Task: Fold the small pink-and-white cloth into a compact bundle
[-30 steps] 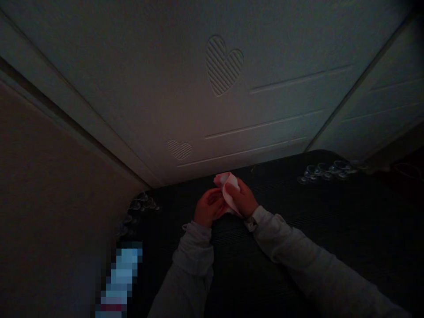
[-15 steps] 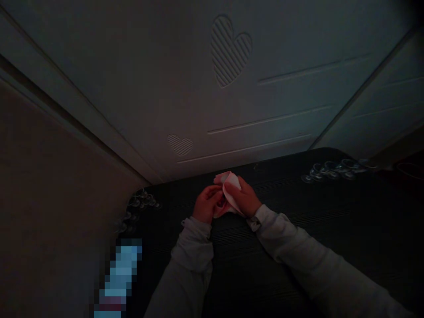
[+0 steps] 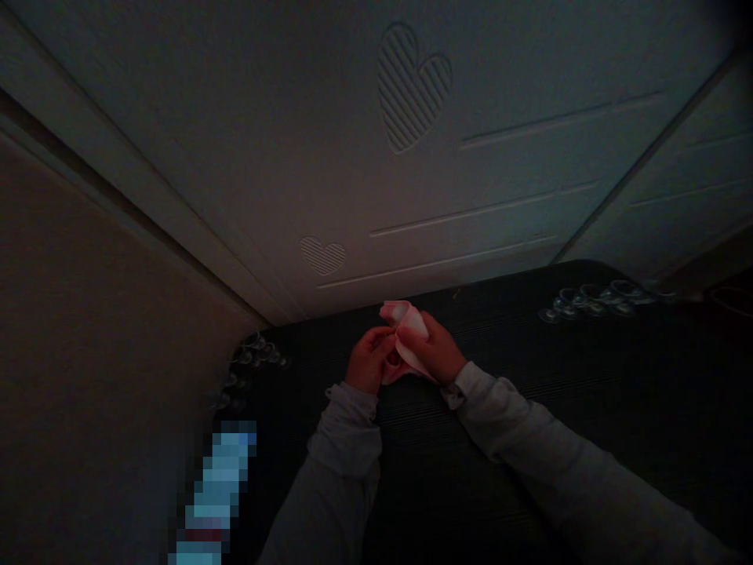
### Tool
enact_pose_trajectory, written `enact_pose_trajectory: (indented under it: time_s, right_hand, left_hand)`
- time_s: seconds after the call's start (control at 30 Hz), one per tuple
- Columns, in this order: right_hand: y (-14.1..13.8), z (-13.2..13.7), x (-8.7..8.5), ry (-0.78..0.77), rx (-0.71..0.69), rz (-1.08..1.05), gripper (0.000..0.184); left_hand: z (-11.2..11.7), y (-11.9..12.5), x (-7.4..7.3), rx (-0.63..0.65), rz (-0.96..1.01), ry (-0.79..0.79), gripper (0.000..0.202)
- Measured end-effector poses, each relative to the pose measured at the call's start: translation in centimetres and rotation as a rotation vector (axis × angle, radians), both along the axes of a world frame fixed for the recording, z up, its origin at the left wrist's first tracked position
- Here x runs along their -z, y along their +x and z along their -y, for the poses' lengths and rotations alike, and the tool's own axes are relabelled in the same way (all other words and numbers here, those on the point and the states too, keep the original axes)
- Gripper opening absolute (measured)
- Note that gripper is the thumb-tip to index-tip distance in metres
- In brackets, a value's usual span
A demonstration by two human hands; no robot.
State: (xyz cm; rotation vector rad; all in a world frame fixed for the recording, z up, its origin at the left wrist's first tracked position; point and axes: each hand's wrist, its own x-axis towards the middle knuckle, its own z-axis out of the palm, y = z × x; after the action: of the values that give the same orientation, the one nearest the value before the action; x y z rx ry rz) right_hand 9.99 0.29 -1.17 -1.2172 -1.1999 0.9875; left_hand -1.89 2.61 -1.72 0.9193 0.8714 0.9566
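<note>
Pink cloth (image 3: 416, 320) sits between both hands, over the far edge of the black table (image 3: 459, 471). Using the cloth as reference for everything.

Right hand (image 3: 440, 350): wraps the cloth's right side, thumb laid over the pale face, gripping it. Left hand (image 3: 365, 362): at the cloth's left side, fingers curled in and tips touching it; can't tell if they actually pinch fabric. Cloth is bunched, upper edge curled over, lower part hanging between the palms. Its full shape is hidden by the fingers, and the dark pocket by the left fingertips is too dim to read.

Gray sleeves (image 3: 529, 447) come up from below the cloth, cut off at the bottom of view.

Behind the cloth: pale panel (image 3: 235, 157) with 2 ribbed hearts, 1 large, 1 small, plus grooved lines. Well right of the cloth: clear round pieces (image 3: 588, 302) along the table edge. Left of it: another clear cluster (image 3: 256, 351), partly lost in shadow. Lower left of the cloth: bright bluish patch (image 3: 217, 479), pixelated; any writing there is unreadable.
</note>
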Motion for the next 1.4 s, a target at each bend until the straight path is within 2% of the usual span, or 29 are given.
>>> enact_pose_trajectory:
  time_s: [0.2, 0.43, 0.73, 1.03, 1.23, 1.4]
  right_hand:
    - [0.0, 0.1, 0.4, -0.015, -0.033, 0.05, 0.04]
    - [0.0, 0.1, 0.5, -0.026, -0.078, 0.012, 0.039]
    - [0.4, 0.1, 0.7, 0.021, -0.228, 0.003, 0.042]
    - [0.5, 0.1, 0.8, 0.007, -0.182, 0.202, 0.039]
    - [0.3, 0.2, 0.3, 0.081, -0.197, 0.155, 0.039]
    - [0.2, 0.1, 0.5, 0.073, -0.175, 0.147, 0.04]
  left_hand:
    - [-0.1, 0.1, 0.0, -0.029, 0.056, -0.029, 0.03]
    - [-0.1, 0.2, 0.1, -0.063, 0.121, -0.029, 0.03]
    - [-0.4, 0.1, 0.1, -0.115, 0.214, -0.11, 0.028]
    - [-0.4, 0.1, -0.3, -0.144, 0.241, -0.147, 0.026]
    - [-0.4, 0.1, -0.3, -0.151, 0.228, -0.158, 0.026]
    - [-0.1, 0.2, -0.9, -0.142, 0.254, -0.166, 0.026]
